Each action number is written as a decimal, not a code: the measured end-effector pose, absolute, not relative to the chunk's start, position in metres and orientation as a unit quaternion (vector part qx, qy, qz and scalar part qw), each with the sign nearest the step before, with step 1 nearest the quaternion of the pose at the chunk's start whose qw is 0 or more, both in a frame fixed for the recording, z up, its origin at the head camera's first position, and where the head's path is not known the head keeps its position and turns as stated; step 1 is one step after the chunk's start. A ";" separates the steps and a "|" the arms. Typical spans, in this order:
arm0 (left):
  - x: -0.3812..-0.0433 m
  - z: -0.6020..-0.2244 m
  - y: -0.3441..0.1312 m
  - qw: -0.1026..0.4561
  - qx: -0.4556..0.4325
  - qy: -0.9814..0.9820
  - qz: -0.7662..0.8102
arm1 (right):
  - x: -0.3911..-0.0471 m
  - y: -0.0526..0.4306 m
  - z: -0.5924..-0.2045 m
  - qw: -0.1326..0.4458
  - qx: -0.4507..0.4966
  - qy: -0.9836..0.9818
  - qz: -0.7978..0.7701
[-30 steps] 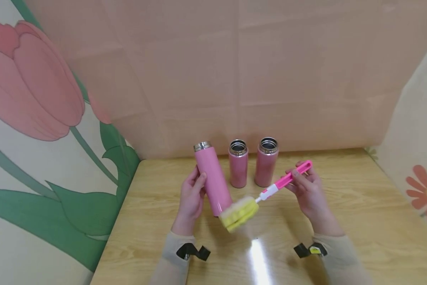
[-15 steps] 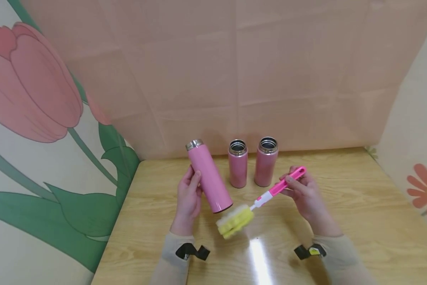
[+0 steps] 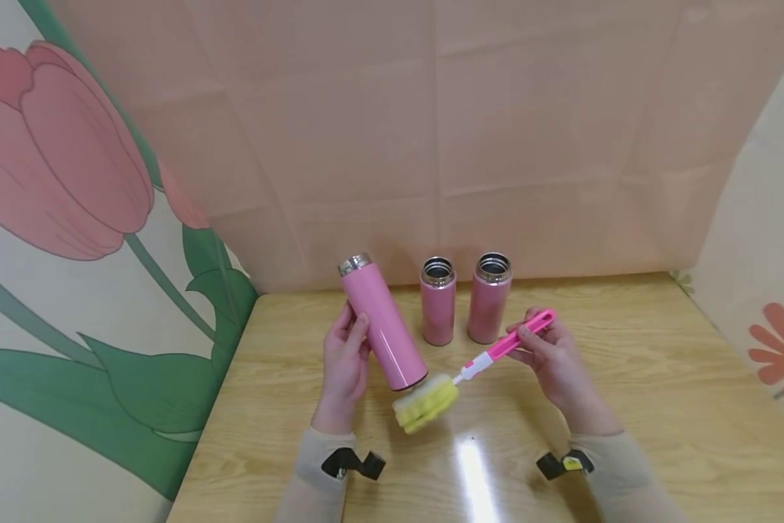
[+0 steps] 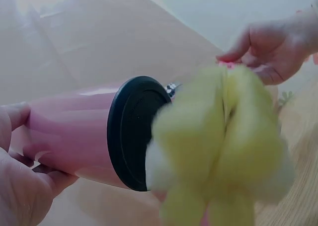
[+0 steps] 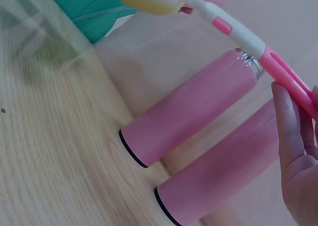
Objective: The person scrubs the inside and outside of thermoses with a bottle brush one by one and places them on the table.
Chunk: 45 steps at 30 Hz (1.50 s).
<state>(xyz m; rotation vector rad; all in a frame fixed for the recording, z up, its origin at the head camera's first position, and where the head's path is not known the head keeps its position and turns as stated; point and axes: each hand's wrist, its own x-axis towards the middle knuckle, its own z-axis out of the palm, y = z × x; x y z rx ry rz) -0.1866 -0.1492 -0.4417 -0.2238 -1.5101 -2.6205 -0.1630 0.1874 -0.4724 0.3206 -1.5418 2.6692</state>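
My left hand grips a tall pink steel-necked bottle off the table, tilted with its neck to the upper left. Its dark round base shows in the left wrist view. Between thumb and fingers, my right hand holds a bottle brush by its pink handle. The brush's yellow and white sponge head points down-left, close to the bottle's base; whether they touch I cannot tell. In the left wrist view the sponge looks blurred and hides part of the base.
Two pink bottles, one on the left and one on the right, stand upright and uncapped near the back of the wooden table. A pinkish cloth backdrop hangs behind them. A flower-printed wall panel is at the left.
The held bottle has moved left and tilted further. My right hand has brought the brush left and slightly down, so its head has come out from in front of the bottle's lower end.
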 end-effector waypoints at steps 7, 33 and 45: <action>-0.186 -0.443 -0.149 0.060 -0.073 -0.492 -0.865 | -0.164 0.186 -0.475 -0.001 0.070 -0.496 0.865; -0.184 -0.441 -0.150 0.062 -0.067 -0.492 -0.866 | -0.163 0.181 -0.476 0.009 0.098 -0.472 0.876; -0.184 -0.441 -0.149 0.060 -0.064 -0.491 -0.867 | -0.161 0.183 -0.472 0.017 0.086 -0.483 0.871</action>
